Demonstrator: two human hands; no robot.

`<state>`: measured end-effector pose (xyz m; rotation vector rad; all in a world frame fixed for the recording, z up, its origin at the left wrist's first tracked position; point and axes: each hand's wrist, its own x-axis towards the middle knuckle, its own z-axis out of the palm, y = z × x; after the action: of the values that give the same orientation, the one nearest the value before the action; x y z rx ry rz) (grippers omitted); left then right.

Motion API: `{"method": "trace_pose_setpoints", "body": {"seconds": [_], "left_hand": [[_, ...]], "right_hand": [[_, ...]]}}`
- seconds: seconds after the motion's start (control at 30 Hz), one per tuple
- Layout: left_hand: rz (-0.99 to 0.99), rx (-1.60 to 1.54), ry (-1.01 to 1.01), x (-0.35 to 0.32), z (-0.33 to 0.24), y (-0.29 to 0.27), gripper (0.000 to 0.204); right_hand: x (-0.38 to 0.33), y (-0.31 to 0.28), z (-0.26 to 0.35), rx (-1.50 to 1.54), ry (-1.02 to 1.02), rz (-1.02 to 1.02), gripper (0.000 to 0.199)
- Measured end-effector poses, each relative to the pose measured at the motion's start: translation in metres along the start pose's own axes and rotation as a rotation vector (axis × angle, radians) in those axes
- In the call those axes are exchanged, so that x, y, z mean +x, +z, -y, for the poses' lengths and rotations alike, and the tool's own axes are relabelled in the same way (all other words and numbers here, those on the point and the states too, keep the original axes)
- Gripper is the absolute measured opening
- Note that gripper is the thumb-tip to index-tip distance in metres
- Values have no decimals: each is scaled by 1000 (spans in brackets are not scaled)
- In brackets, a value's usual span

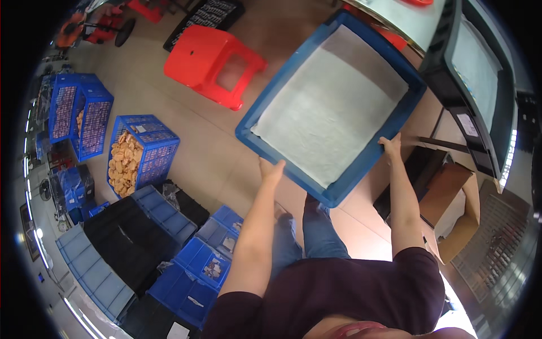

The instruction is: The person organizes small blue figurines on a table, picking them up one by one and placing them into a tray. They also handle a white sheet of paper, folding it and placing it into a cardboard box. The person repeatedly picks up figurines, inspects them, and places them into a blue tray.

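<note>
blue plastic shallow tray [395, 121] lined with white sheet [330, 107] is held in the air above the tan floor [197, 152], left hand [271, 171] and right hand [390, 148] each pinching the near rim. best kept level, grip even. fingertips under the rim are hidden; the tray's far corner meets a cut-off grey surface [403, 20].

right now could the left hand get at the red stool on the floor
Probably not as things stand. The left hand grips the near rim of the blue tray, which the right hand also holds, and the red stool stands on the floor well beyond the tray, apart from it.
</note>
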<state>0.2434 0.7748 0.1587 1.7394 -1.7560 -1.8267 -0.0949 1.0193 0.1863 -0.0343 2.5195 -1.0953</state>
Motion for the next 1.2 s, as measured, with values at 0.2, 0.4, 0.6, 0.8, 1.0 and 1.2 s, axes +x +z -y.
{"method": "trace_pose_setpoints", "body": {"seconds": [0.2,0.4,0.6,0.8,1.0,1.2], "left_hand": [[436,349,13,-55,-68,-107,91],[217,587,208,-72,29,-323,59],[249,783,33,-34,-20,-438,58],[408,605,343,54,-126,-411,53],[548,812,456,172,-156,-414,51],[345,1208,24,269,-176,-530,50]], "right_hand": [[-16,10,-10,-402,-385,-353,79],[-154,78,88,-306,-330,-458,69],[-281,158,121,-413,-242,-148,67],[-301,181,135,-342,-143,-217,61],[-290,186,114,-147,95,-481,56],[-255,232,113,-17,337,-603,55]]}}
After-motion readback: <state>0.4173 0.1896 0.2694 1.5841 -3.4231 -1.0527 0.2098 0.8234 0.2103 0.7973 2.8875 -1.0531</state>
